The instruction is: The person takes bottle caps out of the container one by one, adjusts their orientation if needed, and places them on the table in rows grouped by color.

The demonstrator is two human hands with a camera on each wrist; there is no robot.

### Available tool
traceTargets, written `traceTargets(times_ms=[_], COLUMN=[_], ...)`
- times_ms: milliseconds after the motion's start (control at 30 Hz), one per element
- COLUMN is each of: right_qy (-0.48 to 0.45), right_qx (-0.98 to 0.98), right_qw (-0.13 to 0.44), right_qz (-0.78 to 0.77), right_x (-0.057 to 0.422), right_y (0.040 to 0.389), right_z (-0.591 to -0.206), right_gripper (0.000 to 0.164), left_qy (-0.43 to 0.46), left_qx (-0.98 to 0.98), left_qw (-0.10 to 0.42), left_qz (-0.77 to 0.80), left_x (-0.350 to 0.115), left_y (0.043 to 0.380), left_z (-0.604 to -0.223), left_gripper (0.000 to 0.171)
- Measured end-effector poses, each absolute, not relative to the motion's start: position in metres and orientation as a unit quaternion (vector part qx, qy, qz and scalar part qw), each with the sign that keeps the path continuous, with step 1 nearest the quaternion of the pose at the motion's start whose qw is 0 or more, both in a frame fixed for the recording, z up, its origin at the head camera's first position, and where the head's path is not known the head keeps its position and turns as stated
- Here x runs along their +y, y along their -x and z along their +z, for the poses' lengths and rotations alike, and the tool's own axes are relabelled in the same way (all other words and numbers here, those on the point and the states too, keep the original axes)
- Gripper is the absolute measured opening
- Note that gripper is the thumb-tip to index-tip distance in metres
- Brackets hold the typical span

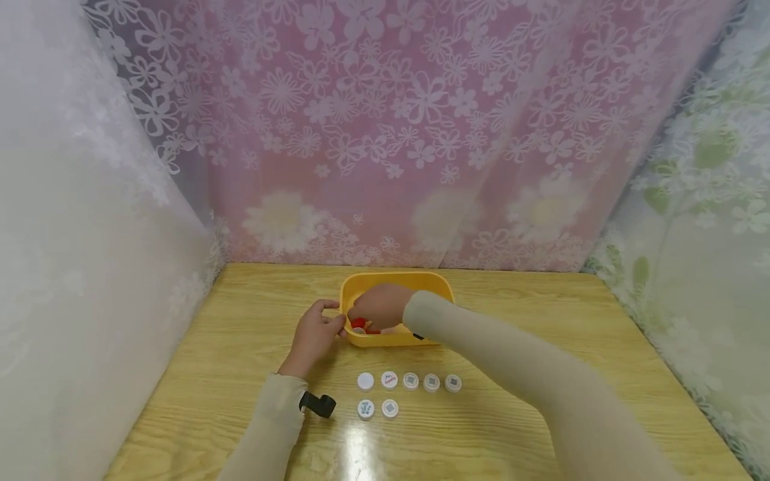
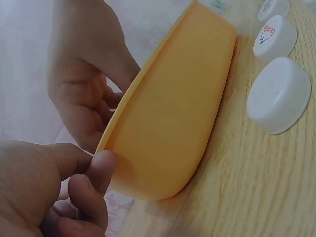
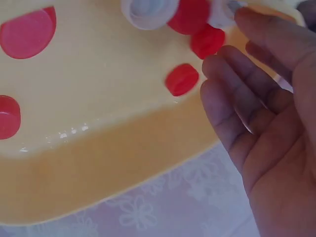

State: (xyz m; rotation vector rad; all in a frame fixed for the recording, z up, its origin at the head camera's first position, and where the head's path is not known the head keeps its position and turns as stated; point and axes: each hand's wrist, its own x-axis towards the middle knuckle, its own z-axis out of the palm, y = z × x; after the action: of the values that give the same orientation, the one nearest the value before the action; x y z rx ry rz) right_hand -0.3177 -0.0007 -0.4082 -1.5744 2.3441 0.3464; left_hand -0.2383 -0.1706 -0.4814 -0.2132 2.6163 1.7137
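Observation:
A yellow plastic basin (image 1: 394,341) stands on the table with red caps (image 3: 181,79) and white caps (image 3: 148,11) inside. At its left end my left hand (image 1: 315,337) pinches the rim, with the thumb on the outer wall in the left wrist view. My right hand (image 1: 381,306) reaches down into the basin. Its fingers (image 3: 239,94) are loosely extended in the right wrist view, and the thumb tip overlaps a white cap (image 3: 220,19) beside the red ones. The forearm and sleeve hide part of the basin's right side in the head view.
In front of the basin, several white caps stand in two rows, among them a plain one (image 1: 365,381), one with red print (image 1: 390,380) and one with a blue-green pattern (image 1: 365,409). Floral curtains (image 1: 391,133) enclose the wooden table (image 1: 511,427) at the back and sides.

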Motion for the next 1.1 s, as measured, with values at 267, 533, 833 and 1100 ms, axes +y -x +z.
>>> traceTargets(times_ms=[267,533,833,1100], right_qy=[0.545,0.538,0.538,0.508], right_qx=[0.813,0.817,0.814,0.833], right_qw=[0.168,0.186,0.207,0.204], right_qz=[0.116,0.089,0.076,0.077], right_x=[-0.012,-0.015,-0.010,-0.001], right_y=[0.332,0.335,0.345,0.356], right_z=[-0.436,-0.445,-0.450,-0.449], right_gripper=[0.009,0.019,0.015,0.010], left_qy=[0.054,0.061,0.056,0.056], left_qx=[0.829,0.827,0.824,0.824], left_qw=[-0.006,0.000,0.001,-0.004], left_qz=[0.557,0.559,0.564,0.563], left_x=[-0.172,-0.172,-0.171,-0.173], left_y=[0.237,0.238,0.239,0.240], left_z=[-0.481,-0.482,-0.481,-0.483], left_gripper=[0.036,0.036,0.037,0.035])
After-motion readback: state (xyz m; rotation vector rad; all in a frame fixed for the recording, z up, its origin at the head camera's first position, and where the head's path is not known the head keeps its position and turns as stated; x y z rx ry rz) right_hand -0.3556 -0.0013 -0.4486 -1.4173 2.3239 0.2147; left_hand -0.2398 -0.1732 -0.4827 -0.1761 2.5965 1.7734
